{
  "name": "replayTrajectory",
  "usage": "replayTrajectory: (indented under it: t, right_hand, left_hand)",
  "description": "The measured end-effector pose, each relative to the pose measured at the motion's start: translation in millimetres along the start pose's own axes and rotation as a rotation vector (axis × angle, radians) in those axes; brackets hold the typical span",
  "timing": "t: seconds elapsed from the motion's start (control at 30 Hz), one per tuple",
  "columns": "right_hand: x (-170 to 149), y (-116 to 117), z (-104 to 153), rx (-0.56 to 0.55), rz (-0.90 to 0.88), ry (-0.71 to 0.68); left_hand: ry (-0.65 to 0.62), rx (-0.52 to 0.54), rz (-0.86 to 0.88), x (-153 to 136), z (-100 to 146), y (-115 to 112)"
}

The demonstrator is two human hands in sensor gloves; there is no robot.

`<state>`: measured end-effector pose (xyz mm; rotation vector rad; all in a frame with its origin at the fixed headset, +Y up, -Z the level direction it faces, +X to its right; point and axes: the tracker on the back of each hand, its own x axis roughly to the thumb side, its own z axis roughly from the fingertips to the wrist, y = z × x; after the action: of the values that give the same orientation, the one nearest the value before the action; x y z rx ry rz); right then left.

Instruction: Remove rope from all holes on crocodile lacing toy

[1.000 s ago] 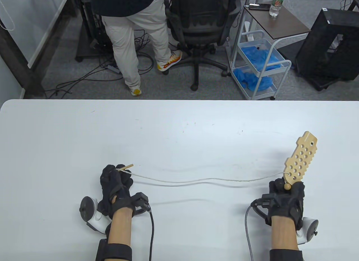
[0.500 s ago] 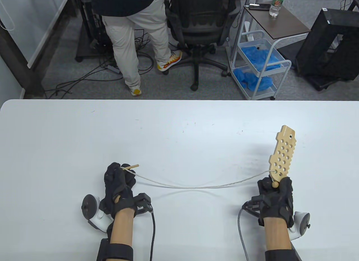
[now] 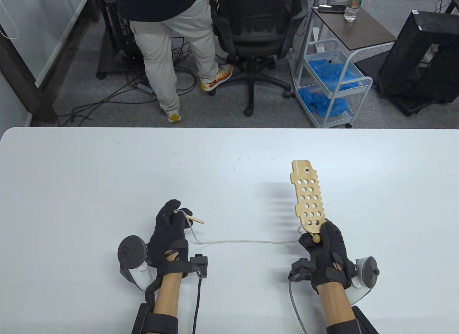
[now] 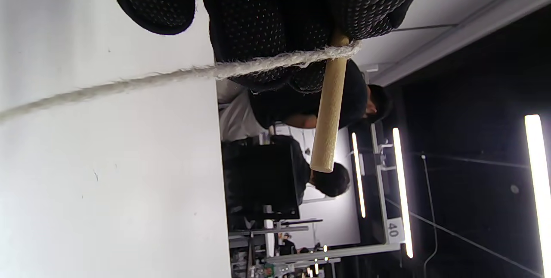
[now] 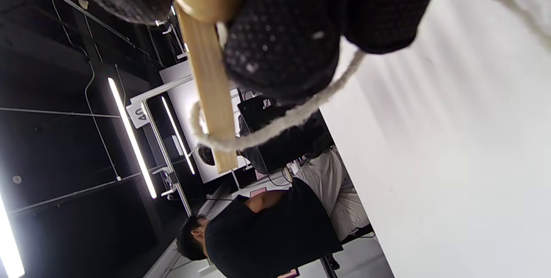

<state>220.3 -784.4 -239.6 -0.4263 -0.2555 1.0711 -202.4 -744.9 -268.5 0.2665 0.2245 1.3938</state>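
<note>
The wooden crocodile lacing toy (image 3: 307, 197), a flat board with several round holes, stands up from my right hand (image 3: 324, 246), which grips its lower end beside a round wooden bead (image 3: 316, 237). The white rope (image 3: 247, 241) leaves a hole near the board's bottom and lies slack on the table toward my left hand (image 3: 172, 222). That hand pinches the rope's wooden needle (image 3: 193, 219). In the left wrist view the needle (image 4: 329, 110) juts from my fingers (image 4: 275, 15). In the right wrist view the rope (image 5: 275, 127) loops around the board's edge (image 5: 208, 84).
The white table (image 3: 107, 176) spreads wide around both hands. Beyond its far edge a person (image 3: 168, 50) stands by an office chair (image 3: 258, 36). A white cart (image 3: 330, 86) with blue cloths is further right.
Both hands have moved toward each other, the right one far to the left with the toy. The rope, once stretched, now lies slack. The needle has turned to point down-right.
</note>
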Motion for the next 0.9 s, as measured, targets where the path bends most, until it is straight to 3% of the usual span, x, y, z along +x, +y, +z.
replayTrajectory:
  t: [0.33,0.63,0.9]
  right_hand:
    - [-4,12,7,0.044,0.109,-0.006]
    - [-6,27,13,0.113,0.26,-0.029]
    - [-7,40,20,0.178,0.333,-0.069]
  left_hand:
    - [-0.189,-0.107,-0.152,27,14,-30]
    - [-0.47,-0.231,-0.328,64,46,-66]
    - [-0.589,-0.308,-0.416,76,69,-89]
